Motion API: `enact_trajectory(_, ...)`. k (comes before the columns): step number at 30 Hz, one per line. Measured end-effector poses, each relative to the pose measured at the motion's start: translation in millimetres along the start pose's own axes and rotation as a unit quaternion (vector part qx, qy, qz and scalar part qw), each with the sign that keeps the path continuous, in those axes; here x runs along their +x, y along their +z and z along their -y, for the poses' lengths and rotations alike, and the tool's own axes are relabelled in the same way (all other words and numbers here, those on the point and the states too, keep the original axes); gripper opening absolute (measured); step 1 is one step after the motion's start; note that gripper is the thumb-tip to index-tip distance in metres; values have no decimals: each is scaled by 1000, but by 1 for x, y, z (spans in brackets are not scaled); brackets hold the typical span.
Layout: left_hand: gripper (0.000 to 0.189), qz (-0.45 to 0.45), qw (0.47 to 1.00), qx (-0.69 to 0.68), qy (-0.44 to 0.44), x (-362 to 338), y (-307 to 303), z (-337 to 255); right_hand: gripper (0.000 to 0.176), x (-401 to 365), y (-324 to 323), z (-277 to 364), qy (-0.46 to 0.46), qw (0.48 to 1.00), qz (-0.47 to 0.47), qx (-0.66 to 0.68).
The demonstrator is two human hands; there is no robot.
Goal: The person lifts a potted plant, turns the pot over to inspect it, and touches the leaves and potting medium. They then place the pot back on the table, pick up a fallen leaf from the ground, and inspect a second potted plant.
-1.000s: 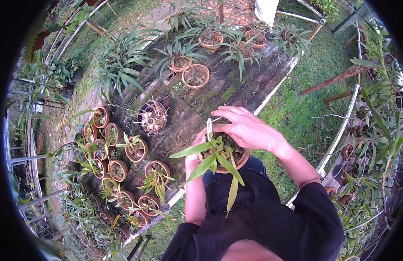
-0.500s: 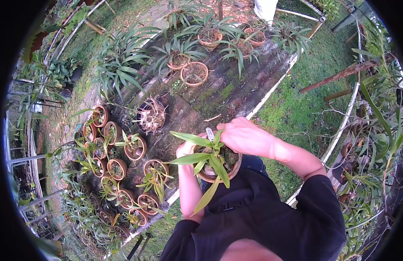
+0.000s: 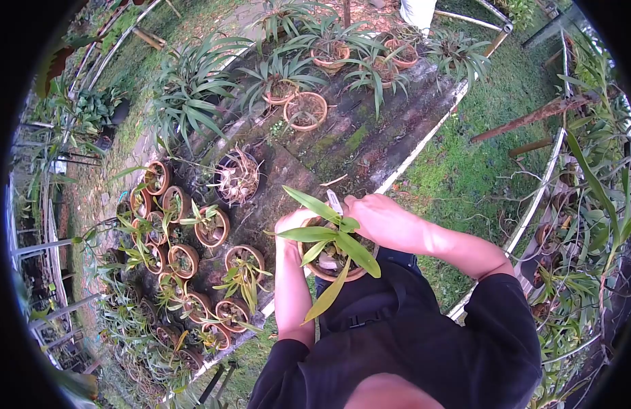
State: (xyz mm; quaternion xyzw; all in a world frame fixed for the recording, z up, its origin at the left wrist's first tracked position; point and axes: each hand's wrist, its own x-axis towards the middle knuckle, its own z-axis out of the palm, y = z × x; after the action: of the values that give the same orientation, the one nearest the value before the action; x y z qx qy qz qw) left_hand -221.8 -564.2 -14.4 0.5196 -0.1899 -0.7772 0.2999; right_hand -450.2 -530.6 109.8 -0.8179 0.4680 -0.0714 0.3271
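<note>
A clay flowerpot [image 3: 362, 274] with a green, strap-leaved plant [image 3: 337, 235], orchid-like, is held close to my body by the table edge. My left hand [image 3: 296, 219] grips the pot's left side, its fingers partly hidden by leaves. Across the far right rim lies my right hand [image 3: 380, 217], with bent fingers drawn together. Right beside those fingertips a white plant label [image 3: 334, 202] stands up at a tilt. Whether the fingers pinch the label, the rim or a stem is hidden. One long yellowish leaf [image 3: 327, 296] hangs over the near rim.
Several small potted plants [image 3: 184, 262] crowd the table's left part. A dark pot of pale, dry roots [image 3: 237, 178] sits beyond my left hand. Larger potted plants [image 3: 305, 111] stand at the far end. A white table edge [image 3: 424, 151] runs along the right; a person's pale-clothed leg [image 3: 417, 12] shows behind.
The pot and its leaves have turned slightly clockwise and shifted a little right. The label leans more, and my right hand has moved slightly down and right with the pot.
</note>
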Motion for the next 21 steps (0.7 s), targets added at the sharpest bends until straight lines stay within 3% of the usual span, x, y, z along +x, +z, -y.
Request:
enact_trajectory(3,30,9,1000,-27,0,9,-4,5,10,-6,-6,0,-16,998,1,-66)
enact_trajectory(5,29,36,998,-45,6,22,-22,13,9,-12,-18,-3,-27,998,-51,9)
enact_trajectory(7,31,-5,999,-21,25,-3,-3,-2,7,-17,-23,-18,-41,989,-113,81)
enact_trajectory(8,33,-27,999,-9,35,-13,3,-7,8,-23,-29,-23,-7,991,-102,91)
enact_trajectory(9,28,-97,991,89,32,-3,-6,1,9,-30,-38,-26,26,990,-91,102)
enact_trajectory(11,28,-113,989,86,41,5,-15,13,10,-46,-42,-37,108,990,-75,50)
enact_trajectory(13,29,-77,995,36,59,7,-17,12,11,-64,-34,-49,206,974,-63,-76)
enact_trajectory(16,30,-24,997,-8,69,10,-18,10,10,-81,-19,-58,252,944,-109,-181)
enact_trajectory(19,32,8,997,-26,72,13,-19,9,11,-77,-28,-47,203,964,-160,-57)
enact_trajectory(21,33,29,996,-31,78,16,-21,9,15,-71,-37,-40,206,970,-126,-10)
